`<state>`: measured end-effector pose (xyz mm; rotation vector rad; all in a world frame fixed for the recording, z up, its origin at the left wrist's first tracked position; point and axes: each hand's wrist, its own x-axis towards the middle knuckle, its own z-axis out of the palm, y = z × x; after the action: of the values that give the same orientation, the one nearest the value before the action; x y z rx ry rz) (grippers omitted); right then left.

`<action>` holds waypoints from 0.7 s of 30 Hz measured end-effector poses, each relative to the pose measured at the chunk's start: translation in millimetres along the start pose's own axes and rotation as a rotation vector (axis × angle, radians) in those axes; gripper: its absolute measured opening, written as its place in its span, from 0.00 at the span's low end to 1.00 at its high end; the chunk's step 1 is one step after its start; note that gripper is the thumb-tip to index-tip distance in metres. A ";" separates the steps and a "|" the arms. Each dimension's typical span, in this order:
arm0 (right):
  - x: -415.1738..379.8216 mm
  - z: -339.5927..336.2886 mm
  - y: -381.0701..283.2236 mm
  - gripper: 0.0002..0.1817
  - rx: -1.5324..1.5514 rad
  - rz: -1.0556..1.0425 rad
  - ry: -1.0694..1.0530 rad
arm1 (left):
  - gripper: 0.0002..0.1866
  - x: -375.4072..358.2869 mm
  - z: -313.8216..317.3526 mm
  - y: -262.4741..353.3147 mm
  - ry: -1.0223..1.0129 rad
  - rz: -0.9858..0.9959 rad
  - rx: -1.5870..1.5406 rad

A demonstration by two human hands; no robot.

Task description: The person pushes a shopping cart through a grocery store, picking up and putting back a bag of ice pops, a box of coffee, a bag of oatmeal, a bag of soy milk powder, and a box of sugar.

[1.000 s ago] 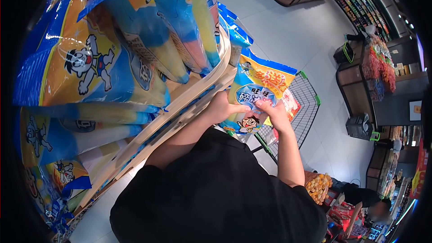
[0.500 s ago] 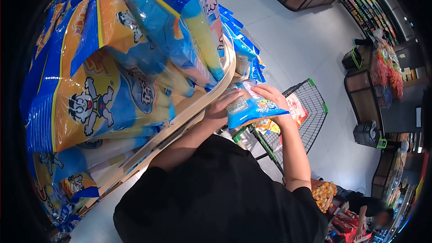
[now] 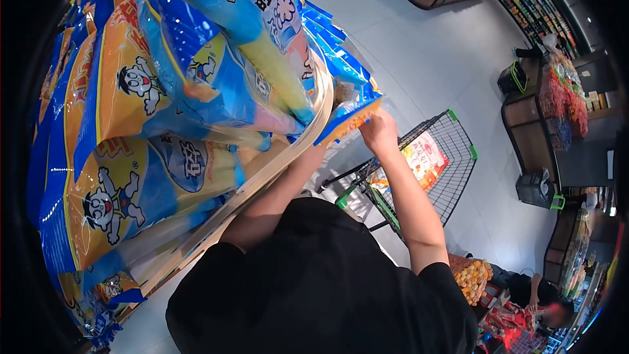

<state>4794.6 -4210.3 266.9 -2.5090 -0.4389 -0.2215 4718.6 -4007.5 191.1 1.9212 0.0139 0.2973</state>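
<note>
A blue and orange snack bag (image 3: 348, 120) is pinched at its right end by my right hand (image 3: 380, 131), beside the curved wooden rim of the display (image 3: 275, 157). My left forearm reaches up along that rim; most of my left hand (image 3: 317, 152) is hidden behind the bag and the rim, so its fingers do not show. Large blue, orange and yellow snack bags (image 3: 141, 92) are heaped in the display. More blue bags (image 3: 334, 39) hang or lie along its outer side.
A shopping cart (image 3: 458, 164) with green corners stands right of my right arm, holding a red and white package (image 3: 427, 157). Counters with goods (image 3: 524, 121) line the far right, with a black basket (image 3: 534, 188) beside them. Another person (image 3: 531, 292) is at lower right.
The small bag has turned and moved up and left, its face now tilted away. My right hand has shifted from its flat side to its end; my left hand has gone out of sight behind it.
</note>
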 end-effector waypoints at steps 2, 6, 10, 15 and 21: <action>5.7 17.0 2.3 0.11 -0.002 0.032 0.036 | 0.32 8.8 15.4 -11.5 0.064 -0.334 0.580; 5.6 50.1 1.5 0.14 0.011 0.205 -0.071 | 0.30 23.5 5.0 8.0 -0.017 -0.328 -0.153; -15.3 62.2 -1.4 0.15 0.129 0.244 -0.054 | 0.26 28.1 4.2 -4.5 -0.093 -0.387 -0.339; -92.9 51.8 7.7 0.16 0.315 0.380 -0.168 | 0.29 3.8 -21.2 14.1 -0.078 -0.437 -0.282; -215.1 22.1 17.4 0.14 0.343 0.555 -0.134 | 0.38 -37.7 -32.3 16.2 0.101 -0.362 -0.215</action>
<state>4601.7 -4267.5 185.9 -2.2081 0.1675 0.2227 4673.1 -3989.4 209.3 1.6512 0.3782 0.1446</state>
